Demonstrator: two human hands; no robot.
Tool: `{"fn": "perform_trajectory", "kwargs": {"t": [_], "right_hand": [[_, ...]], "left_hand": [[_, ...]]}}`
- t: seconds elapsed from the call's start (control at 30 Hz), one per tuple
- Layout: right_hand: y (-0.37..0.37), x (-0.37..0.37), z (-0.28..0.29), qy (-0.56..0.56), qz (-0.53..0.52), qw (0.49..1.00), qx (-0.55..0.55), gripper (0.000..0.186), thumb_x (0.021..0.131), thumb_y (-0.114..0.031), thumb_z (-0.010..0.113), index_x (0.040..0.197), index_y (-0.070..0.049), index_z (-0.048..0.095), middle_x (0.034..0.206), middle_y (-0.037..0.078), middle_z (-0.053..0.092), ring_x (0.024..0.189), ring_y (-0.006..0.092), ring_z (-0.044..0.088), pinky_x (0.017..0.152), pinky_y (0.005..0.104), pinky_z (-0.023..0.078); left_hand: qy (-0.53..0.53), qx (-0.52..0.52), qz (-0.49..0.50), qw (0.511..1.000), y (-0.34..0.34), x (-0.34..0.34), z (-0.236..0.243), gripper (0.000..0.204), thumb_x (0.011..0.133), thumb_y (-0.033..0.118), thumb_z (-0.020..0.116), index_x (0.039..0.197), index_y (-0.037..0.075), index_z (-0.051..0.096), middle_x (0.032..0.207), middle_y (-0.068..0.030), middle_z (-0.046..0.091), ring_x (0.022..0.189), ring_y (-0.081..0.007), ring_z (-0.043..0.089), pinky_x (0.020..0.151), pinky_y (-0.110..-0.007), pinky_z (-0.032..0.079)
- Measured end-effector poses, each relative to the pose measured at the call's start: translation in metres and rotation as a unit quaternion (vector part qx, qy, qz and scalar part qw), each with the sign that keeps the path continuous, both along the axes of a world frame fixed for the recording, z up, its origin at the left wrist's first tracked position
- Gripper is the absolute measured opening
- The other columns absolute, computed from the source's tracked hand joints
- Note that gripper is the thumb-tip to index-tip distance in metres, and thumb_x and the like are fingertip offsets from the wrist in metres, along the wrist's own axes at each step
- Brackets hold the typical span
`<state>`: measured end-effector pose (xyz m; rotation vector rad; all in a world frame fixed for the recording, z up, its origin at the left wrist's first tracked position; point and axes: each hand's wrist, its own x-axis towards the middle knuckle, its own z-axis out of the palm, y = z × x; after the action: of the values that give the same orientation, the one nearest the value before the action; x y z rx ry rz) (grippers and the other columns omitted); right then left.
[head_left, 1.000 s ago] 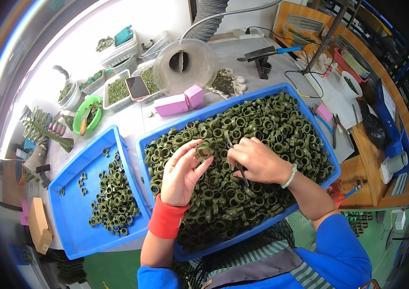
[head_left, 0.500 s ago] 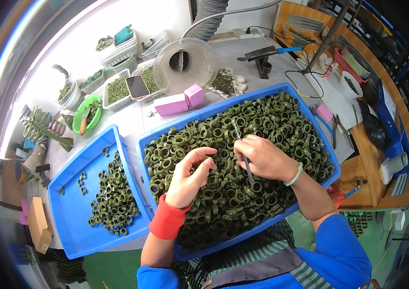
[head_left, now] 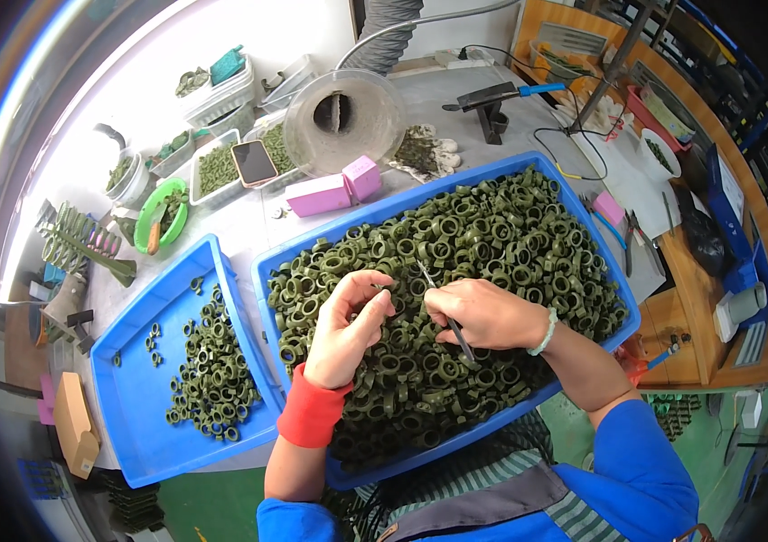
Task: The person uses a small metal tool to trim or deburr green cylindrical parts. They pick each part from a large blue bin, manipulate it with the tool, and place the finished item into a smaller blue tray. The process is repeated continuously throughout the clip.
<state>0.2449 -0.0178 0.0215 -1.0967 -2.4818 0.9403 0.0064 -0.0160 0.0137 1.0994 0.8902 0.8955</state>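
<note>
My left hand [head_left: 344, 327], red band at its wrist, is closed in a pinch above the rings. Something small and dark shows at its fingertips, too little to tell from the rings behind. In my right hand [head_left: 492, 313] is a slim metal tool [head_left: 461, 341] with a narrow tip. That tip points up and left, a short way from the left fingertips, and the other end sticks out below the hand. Under both hands lies a heap of dark green rings [head_left: 510, 226], each with a small lug, filling a large blue tray [head_left: 634, 312].
A second blue tray [head_left: 131, 397] at the left holds a smaller pile of green rings [head_left: 212, 379]. Behind stand pink blocks [head_left: 319, 195], a phone [head_left: 255, 163], a clear funnel-like cone [head_left: 375, 117] and a green bowl [head_left: 142, 237]. Pliers [head_left: 644, 242] lie at the right.
My right hand has come slightly down and left, and the tool tip has dropped, now leaning more to the left. My left hand has shifted slightly, its thumb and finger closing nearer together.
</note>
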Motion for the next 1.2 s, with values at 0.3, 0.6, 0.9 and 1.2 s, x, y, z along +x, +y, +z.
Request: {"fn": "perform_trajectory", "kwargs": {"t": [0.3,0.6,0.9,1.2], "right_hand": [[0.004,-0.002,0.003,0.166,-0.098,0.981,-0.001,0.020,0.085,-0.004,0.073,0.090,-0.003,0.054,0.085,0.010,0.069,0.063,0.0176,0.063,0.060,0.0328,0.051],[0.000,-0.017,0.000,0.406,-0.189,0.875,-0.184,0.022,0.096,-0.006,0.070,0.092,-0.005,0.049,0.096,0.006,0.069,0.076,0.0036,0.062,0.063,0.0208,0.050],[0.002,-0.014,0.007,0.355,-0.167,0.911,-0.128,0.024,0.095,-0.008,0.072,0.093,-0.005,0.048,0.099,0.008,0.069,0.092,0.0099,0.065,0.081,0.0271,0.055],[-0.002,-0.019,0.008,0.363,-0.171,0.910,-0.103,0.026,0.091,-0.001,0.073,0.092,-0.005,0.048,0.099,0.009,0.070,0.092,0.0118,0.066,0.082,0.0292,0.055]], "left_hand": [[-0.010,-0.022,-0.016,1.000,0.000,-0.002,-0.002,0.027,0.101,0.008,0.060,0.128,0.003,0.058,0.093,-0.0025,0.063,0.068,-0.0030,0.049,0.055,-0.018,0.037],[-0.038,-0.031,-0.063,0.997,-0.001,0.000,-0.001,0.030,0.098,0.008,0.065,0.126,0.001,0.057,0.110,-0.0088,0.068,0.094,-0.0162,0.071,0.069,-0.024,0.055],[-0.048,-0.047,-0.036,0.997,-0.001,-0.002,-0.002,0.021,0.098,0.006,0.065,0.118,0.004,0.061,0.105,-0.0046,0.068,0.091,-0.0171,0.073,0.070,-0.023,0.055],[-0.114,-0.068,-0.010,0.991,-0.001,-0.002,0.001,0.019,0.098,0.001,0.063,0.117,-0.001,0.063,0.108,-0.0074,0.068,0.099,-0.0194,0.071,0.087,-0.027,0.060]]}}
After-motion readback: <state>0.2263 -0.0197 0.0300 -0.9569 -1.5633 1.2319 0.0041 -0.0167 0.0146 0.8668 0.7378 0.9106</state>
